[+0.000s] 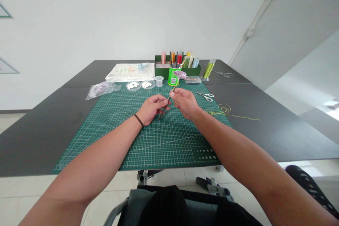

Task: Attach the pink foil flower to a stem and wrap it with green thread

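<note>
Thin dark stick (162, 112) was up in the air, tilted, over the green mat (159, 148), with both hands on it. The left hand (151, 108) had its thumb and fingers pinched closed on the middle of the stick. The right hand (184, 103) pinched it too, nearer the top. A light purple flower (180, 74) showed just past the right hand's fingertips and looked like it was on the top end of the stick.

The mat lay on a dark surface (265, 127). To the right of the right hand were white scissors (208, 97), and near them was a messy bit of yellow-green thread (224, 109). Behind the flower stood a bright green can (172, 77) with sticks in it, and behind that was a dark green box (162, 73) with colored tubes. A green spool (209, 70) stood to the right of the box. Two round dishes (133, 85) with white bits sat side by side at the back of the mat. To their left lay a clear bag (99, 90) with something pale purple inside. White paper (127, 72) with color marks lay behind the dishes.
</note>
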Motion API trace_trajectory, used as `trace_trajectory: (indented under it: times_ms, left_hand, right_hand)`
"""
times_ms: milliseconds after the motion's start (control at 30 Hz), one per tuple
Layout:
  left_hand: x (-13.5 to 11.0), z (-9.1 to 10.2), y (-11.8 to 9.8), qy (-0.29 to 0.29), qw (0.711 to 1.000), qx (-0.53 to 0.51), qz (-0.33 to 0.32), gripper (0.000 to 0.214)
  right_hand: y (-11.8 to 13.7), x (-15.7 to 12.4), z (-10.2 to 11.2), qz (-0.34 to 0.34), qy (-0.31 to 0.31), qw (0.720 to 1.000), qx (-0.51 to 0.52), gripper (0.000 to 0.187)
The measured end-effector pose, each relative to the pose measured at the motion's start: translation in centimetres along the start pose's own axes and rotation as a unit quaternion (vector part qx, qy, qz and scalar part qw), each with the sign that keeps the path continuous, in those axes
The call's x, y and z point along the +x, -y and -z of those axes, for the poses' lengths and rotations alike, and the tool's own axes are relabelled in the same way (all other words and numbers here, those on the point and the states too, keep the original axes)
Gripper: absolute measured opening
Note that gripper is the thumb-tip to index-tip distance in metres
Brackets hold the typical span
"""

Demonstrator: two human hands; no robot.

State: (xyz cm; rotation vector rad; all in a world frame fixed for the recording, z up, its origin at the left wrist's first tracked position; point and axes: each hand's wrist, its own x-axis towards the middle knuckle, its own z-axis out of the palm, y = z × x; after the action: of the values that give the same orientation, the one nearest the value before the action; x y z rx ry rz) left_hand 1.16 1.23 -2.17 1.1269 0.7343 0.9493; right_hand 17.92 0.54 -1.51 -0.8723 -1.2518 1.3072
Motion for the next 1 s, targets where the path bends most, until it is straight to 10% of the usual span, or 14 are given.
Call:
trace_trajectory:
  times_ms: [433, 867, 1000]
  left_hand:
    - [0.3, 1.1, 0.2, 0.051, 0.978, 0.166, -0.112, 0.029]
    - [0.7, 2.2, 0.5, -0.061, 0.752, 0.533, -0.384, 0.022]
    - [0.2, 2.1, 0.2, -0.135, 0.746, 0.525, -0.387, 0.014]
  right_hand:
    - [0.4, -0.5, -0.4, 0.000, 0.028, 1.000, 0.002, 0.043]
    - [0.5, -0.4, -0.1, -0.025, 0.044, 0.999, -0.006, 0.042]
    - [0.5, -0.5, -0.1, -0.021, 0.043, 0.999, 0.007, 0.040]
